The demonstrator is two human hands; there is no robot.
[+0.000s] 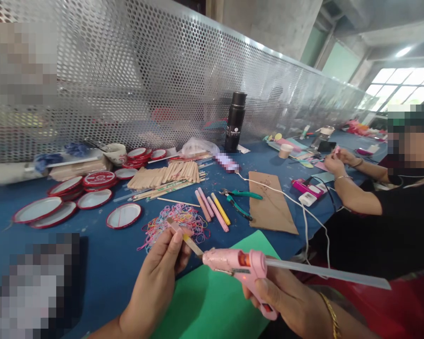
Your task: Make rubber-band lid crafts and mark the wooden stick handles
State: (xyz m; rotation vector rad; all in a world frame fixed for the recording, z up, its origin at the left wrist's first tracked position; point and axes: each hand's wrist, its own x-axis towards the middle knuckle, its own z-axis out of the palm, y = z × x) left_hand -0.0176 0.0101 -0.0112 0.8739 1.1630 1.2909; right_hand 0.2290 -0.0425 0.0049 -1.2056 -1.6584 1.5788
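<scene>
My left hand [162,266] pinches a flat wooden craft stick [194,246] between thumb and fingers; a yellow patch shows on it by the fingertips. My right hand [279,292] is wrapped around the handle of a pink hot glue gun [226,260]. Its nozzle meets, or is very near, the lower right end of the stick. A long translucent glue stick [328,272] juts out of the gun's back. Beneath both hands lies a green sheet [201,301]. Tangled colourful yarn [151,228] sits just behind my left hand.
Red-rimmed lids [123,215] and piled wooden sticks [162,175] cover the left and middle. Markers [217,213], teal-handled pliers [240,207], cardboard [272,202] and a black bottle [235,123] stand farther back. White cables [279,190] run to a pink power strip [307,188]. A co-worker [403,197] sits at right.
</scene>
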